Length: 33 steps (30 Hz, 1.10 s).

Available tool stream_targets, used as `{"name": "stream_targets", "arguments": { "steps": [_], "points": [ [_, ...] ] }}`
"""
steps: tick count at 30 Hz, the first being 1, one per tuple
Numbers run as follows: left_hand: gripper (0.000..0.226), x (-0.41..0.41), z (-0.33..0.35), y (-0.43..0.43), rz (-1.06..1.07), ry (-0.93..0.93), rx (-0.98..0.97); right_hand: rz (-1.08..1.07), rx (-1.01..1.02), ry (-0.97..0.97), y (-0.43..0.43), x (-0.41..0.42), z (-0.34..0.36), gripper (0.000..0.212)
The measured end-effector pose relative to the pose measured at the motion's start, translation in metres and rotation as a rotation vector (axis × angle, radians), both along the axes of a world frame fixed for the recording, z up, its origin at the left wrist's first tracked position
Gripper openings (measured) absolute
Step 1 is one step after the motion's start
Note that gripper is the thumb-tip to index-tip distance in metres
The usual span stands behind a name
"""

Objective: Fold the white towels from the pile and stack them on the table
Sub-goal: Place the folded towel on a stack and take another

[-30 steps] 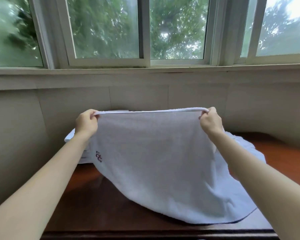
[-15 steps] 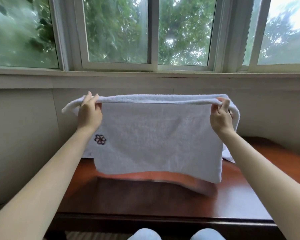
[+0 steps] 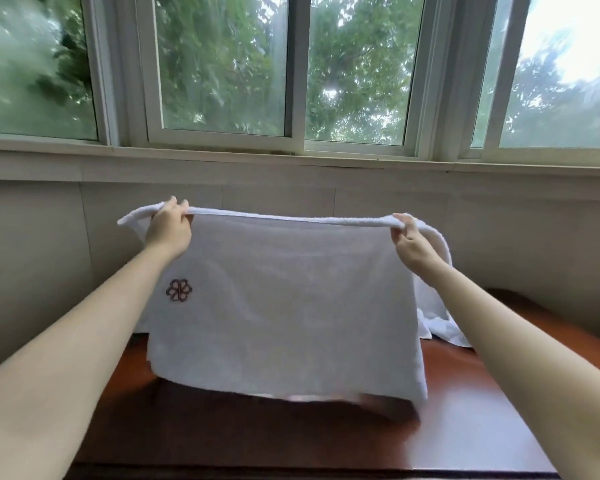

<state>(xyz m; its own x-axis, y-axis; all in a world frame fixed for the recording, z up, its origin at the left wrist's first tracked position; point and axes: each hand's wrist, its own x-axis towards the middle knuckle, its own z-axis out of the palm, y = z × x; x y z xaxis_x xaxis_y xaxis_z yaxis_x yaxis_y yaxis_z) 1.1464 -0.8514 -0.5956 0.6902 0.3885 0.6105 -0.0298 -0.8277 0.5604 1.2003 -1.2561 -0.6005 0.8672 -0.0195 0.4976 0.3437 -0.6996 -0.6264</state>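
Note:
A white towel (image 3: 284,306) with a small dark flower emblem near its left edge hangs in the air above the brown wooden table (image 3: 291,434). My left hand (image 3: 168,228) pinches its top edge at the left, and my right hand (image 3: 411,242) pinches the top edge at the right. The edge is stretched taut between them, with loose ends drooping past each hand. The towel's lower hem hangs just over the tabletop. Behind it on the right, part of the white towel pile (image 3: 440,323) shows on the table.
A tiled wall (image 3: 32,254) rises right behind the table, with a sill and wide windows (image 3: 222,64) above. The table's front edge (image 3: 291,474) runs along the bottom of the view.
The towel was lifted off the table and now hangs free, doubled over. Both hands rose and moved farther apart, pulling the top edge taut.

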Motion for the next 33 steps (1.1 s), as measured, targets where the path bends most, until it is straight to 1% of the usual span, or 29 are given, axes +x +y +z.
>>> {"name": "stream_targets", "arguments": {
  "steps": [3,5,7,8,10,11,12,13,14,15,16,17,18,20,23,26,31,33],
  "points": [
    [0.039,-0.005,0.018,-0.004,0.026,-0.262,0.101,0.03,0.114,-0.091,-0.005,0.003,0.018,0.033],
    [0.038,-0.017,0.01,-0.008,0.022,-0.385,0.202,-0.003,0.079,-0.133,-0.013,-0.003,0.016,0.04],
    [0.036,-0.037,-0.015,-0.012,-0.015,-0.429,0.273,-0.039,0.042,-0.173,-0.022,-0.018,-0.001,0.042],
    [0.034,-0.049,-0.035,-0.014,-0.029,-0.414,0.298,-0.049,0.031,-0.195,-0.028,-0.028,-0.015,0.04],
    [0.032,-0.074,-0.085,-0.018,-0.027,-0.297,0.35,-0.055,0.003,-0.205,-0.039,-0.047,-0.059,0.03],
    [0.03,-0.087,-0.11,-0.02,-0.034,-0.163,0.371,-0.049,-0.015,-0.163,-0.046,-0.054,-0.086,0.023],
    [0.028,-0.099,-0.134,-0.023,-0.054,0.046,0.385,-0.037,-0.043,-0.089,-0.053,-0.06,-0.115,0.016],
    [0.026,-0.108,-0.158,-0.025,-0.073,0.31,0.406,-0.023,-0.087,0.003,-0.06,-0.066,-0.144,0.011],
    [0.026,-0.114,-0.18,-0.026,-0.101,0.575,0.434,-0.004,-0.145,0.105,-0.065,-0.071,-0.172,0.007],
    [0.027,-0.119,-0.2,-0.027,-0.143,0.795,0.44,0.02,-0.209,0.208,-0.069,-0.074,-0.197,0.006],
    [0.027,-0.123,-0.214,-0.031,-0.189,0.956,0.417,0.044,-0.265,0.294,-0.071,-0.077,-0.219,0.009],
    [0.026,-0.126,-0.221,-0.034,-0.212,1.044,0.388,0.059,-0.3,0.363,-0.073,-0.079,-0.237,0.011],
    [0.026,-0.127,-0.224,-0.037,-0.208,1.069,0.374,0.058,-0.311,0.405,-0.073,-0.081,-0.249,0.014],
    [0.029,-0.126,-0.22,-0.04,-0.184,1.069,0.354,0.028,-0.303,0.428,-0.071,-0.082,-0.258,0.024],
    [0.027,-0.127,-0.208,-0.043,-0.167,1.111,0.386,0.001,-0.305,0.366,-0.071,-0.078,-0.256,0.036],
    [0.032,-0.13,-0.197,-0.047,-0.176,1.147,0.417,-0.022,-0.301,0.34,-0.074,-0.077,-0.251,0.037],
    [0.039,-0.134,-0.188,-0.053,-0.254,1.151,0.371,-0.097,-0.378,0.386,-0.078,-0.081,-0.248,0.04],
    [0.036,-0.138,-0.186,-0.056,-0.246,1.117,0.389,-0.126,-0.375,0.379,-0.079,-0.085,-0.245,0.041]
  ]
}}
